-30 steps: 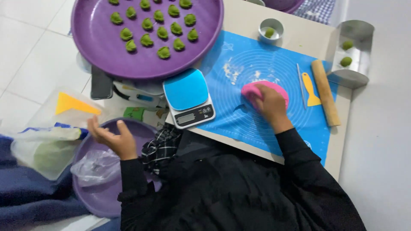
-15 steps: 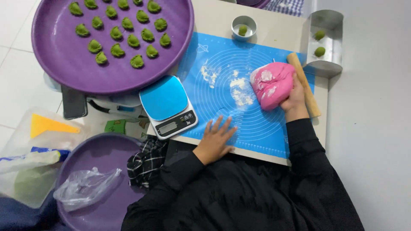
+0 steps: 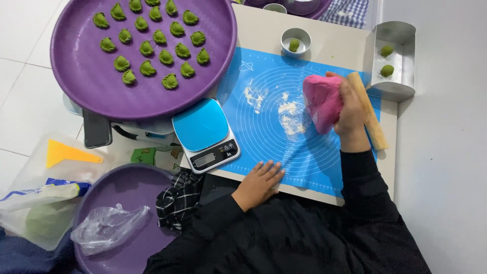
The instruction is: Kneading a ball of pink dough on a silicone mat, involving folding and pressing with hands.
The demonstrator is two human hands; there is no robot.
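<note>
1. Head view, looking down: the right hand (image 3: 350,104) is closed around a lump of pink dough (image 3: 322,102), lifted over the far right part of the blue baking mat (image 3: 264,147).
2. That dough bulges out to the left of the gripping fingers, toward the mat's middle. Its long axis runs roughly away from the person, with the narrower end pointing back toward the body.
3. Just left of the dough, patches of white flour (image 3: 290,114) lie on the mat, so the floured spot sits directly beside the held lump on its free side.
4. A wooden rolling pin (image 3: 369,112) lies just behind the right hand on its outer side, angled along the mat's right edge; whether it touches the hand I cannot tell.
5. The left hand (image 3: 261,180) holds nothing: it lies flat, fingers spread, on the near edge of the mat, well apart from the dough. The right hand is plainly the nearer one.
6. Left of that flat hand sits a small kitchen scale (image 3: 205,134) with a blue platform, close beside it on the worktop (image 3: 329,43).
7. Beyond the scale, a large purple tray (image 3: 91,81) carries rows of green dumplings (image 3: 152,45).
</note>
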